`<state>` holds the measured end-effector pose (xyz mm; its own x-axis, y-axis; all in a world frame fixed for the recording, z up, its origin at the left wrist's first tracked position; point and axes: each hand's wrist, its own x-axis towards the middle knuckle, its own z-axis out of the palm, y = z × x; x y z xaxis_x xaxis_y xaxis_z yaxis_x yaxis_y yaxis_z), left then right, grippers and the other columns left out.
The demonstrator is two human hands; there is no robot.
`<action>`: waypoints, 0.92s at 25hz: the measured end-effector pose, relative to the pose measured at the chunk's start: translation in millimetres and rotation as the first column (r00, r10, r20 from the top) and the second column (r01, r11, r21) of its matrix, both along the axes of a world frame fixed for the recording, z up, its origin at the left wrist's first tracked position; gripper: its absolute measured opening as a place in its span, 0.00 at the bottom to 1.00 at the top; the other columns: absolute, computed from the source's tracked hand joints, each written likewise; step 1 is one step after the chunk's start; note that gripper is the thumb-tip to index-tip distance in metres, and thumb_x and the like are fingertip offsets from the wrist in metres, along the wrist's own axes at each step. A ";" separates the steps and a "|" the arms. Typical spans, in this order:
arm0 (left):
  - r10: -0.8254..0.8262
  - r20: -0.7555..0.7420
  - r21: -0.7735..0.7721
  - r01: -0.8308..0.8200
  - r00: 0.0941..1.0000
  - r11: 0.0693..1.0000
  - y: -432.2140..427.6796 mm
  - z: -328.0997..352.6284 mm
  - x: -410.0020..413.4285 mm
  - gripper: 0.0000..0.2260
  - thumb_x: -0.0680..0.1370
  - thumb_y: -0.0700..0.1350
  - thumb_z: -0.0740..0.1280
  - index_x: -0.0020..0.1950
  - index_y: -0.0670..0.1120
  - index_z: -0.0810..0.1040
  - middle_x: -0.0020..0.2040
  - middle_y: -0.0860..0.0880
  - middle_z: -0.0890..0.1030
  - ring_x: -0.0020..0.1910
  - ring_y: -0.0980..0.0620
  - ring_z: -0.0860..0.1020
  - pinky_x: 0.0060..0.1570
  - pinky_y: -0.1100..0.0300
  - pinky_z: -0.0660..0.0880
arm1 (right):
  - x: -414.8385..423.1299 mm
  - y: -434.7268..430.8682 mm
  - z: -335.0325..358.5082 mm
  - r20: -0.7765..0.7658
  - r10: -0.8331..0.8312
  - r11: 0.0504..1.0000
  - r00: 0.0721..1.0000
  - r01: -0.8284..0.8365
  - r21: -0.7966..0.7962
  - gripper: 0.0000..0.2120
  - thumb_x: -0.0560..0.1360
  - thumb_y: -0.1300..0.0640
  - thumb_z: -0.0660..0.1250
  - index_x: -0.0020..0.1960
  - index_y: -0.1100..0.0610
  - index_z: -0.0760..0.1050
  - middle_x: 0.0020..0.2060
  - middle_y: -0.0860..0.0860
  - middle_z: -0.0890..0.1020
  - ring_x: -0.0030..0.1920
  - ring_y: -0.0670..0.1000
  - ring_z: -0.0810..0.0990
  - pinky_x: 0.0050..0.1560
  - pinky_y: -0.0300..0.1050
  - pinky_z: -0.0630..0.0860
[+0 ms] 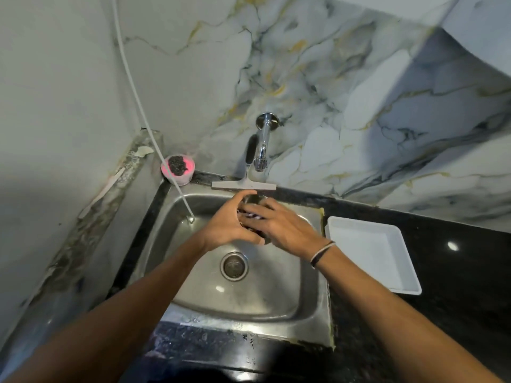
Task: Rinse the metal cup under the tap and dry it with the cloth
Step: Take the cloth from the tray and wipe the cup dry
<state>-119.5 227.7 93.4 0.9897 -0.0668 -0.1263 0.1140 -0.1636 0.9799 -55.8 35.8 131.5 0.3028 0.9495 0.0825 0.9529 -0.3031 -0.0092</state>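
Note:
Both my hands meet over the back of the steel sink (290,299), just below the chrome tap (261,153). My left hand (226,225) wraps the metal cup (253,199) from the left; only a bit of the cup's grey rim shows above my fingers. My right hand (284,228) lies over the cup from the right, pressing a dark patterned cloth (247,214) against it. Most of the cup and cloth is hidden by my fingers. I see no water coming from the tap.
A white tray (398,272) lies on the black counter right of the sink. A squeegee (243,185) leans under the tap. A pink bowl with a dark scrubber (178,168) stands at the back left corner. A white hose (154,139) hangs into the sink.

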 end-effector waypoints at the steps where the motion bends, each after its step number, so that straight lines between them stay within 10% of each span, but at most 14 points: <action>1: -0.021 0.023 0.058 0.019 1.000 0.998 3.9 4.2 3.2 0.52 0.58 0.36 0.88 0.78 0.48 0.70 0.66 0.45 0.85 0.59 0.58 0.87 0.63 0.60 0.83 | 6.7 -1.1 5.1 0.115 -0.029 0.999 0.993 0.033 -0.039 0.21 0.81 0.55 0.67 0.74 0.50 0.78 0.76 0.49 0.77 0.61 0.59 0.78 0.58 0.50 0.77; 3: -0.034 0.072 0.188 0.020 0.997 0.982 8.6 17.6 9.3 0.51 0.56 0.45 0.89 0.77 0.53 0.71 0.68 0.53 0.82 0.61 0.64 0.83 0.59 0.75 0.76 | 11.6 -4.1 15.3 0.290 -0.116 0.983 0.950 0.152 -0.103 0.18 0.83 0.55 0.65 0.72 0.54 0.79 0.77 0.51 0.76 0.63 0.63 0.79 0.56 0.56 0.78; 6: -0.029 0.154 0.374 -0.031 0.988 0.927 10.9 22.0 14.4 0.54 0.54 0.57 0.85 0.79 0.53 0.69 0.72 0.52 0.76 0.66 0.54 0.78 0.64 0.68 0.72 | -1.5 -0.6 18.2 0.329 -0.183 0.936 0.926 0.267 -0.229 0.17 0.84 0.58 0.60 0.69 0.57 0.79 0.74 0.53 0.76 0.63 0.63 0.77 0.60 0.56 0.75; 11: -0.096 0.206 0.496 -0.019 0.974 0.868 6.1 17.6 -0.9 0.57 0.59 0.55 0.85 0.84 0.52 0.61 0.80 0.53 0.67 0.74 0.51 0.73 0.75 0.52 0.75 | -21.2 7.2 26.6 -0.308 -0.410 0.902 0.859 0.331 -0.278 0.09 0.76 0.64 0.65 0.50 0.55 0.82 0.48 0.56 0.85 0.49 0.56 0.82 0.42 0.45 0.77; 16: -0.232 0.242 0.571 0.055 0.942 0.819 4.4 4.2 -23.6 0.55 0.66 0.48 0.86 0.86 0.45 0.58 0.84 0.47 0.62 0.80 0.45 0.70 0.74 0.46 0.77 | -35.1 11.8 18.2 -0.971 -0.231 0.736 0.055 0.662 -0.137 0.09 0.79 0.69 0.64 0.49 0.65 0.84 0.44 0.64 0.89 0.40 0.51 0.86 0.40 0.41 0.82; 19: -0.211 0.340 0.611 -0.045 0.916 0.790 5.2 2.9 -31.0 0.54 0.69 0.44 0.86 0.87 0.38 0.58 0.86 0.39 0.62 0.84 0.40 0.67 0.79 0.43 0.73 | -41.9 19.0 12.4 -0.783 0.366 0.564 -0.502 0.789 -0.242 0.10 0.79 0.69 0.62 0.53 0.64 0.82 0.43 0.59 0.88 0.39 0.52 0.86 0.32 0.37 0.81; 23: -0.112 0.440 0.588 -0.191 0.891 0.786 -1.9 11.1 -30.3 0.52 0.69 0.40 0.85 0.87 0.38 0.60 0.87 0.40 0.64 0.86 0.46 0.63 0.82 0.44 0.71 | -36.0 34.4 13.3 -0.281 0.817 0.383 -0.504 0.837 -0.390 0.11 0.80 0.62 0.60 0.55 0.65 0.79 0.47 0.61 0.83 0.39 0.51 0.75 0.23 0.34 0.75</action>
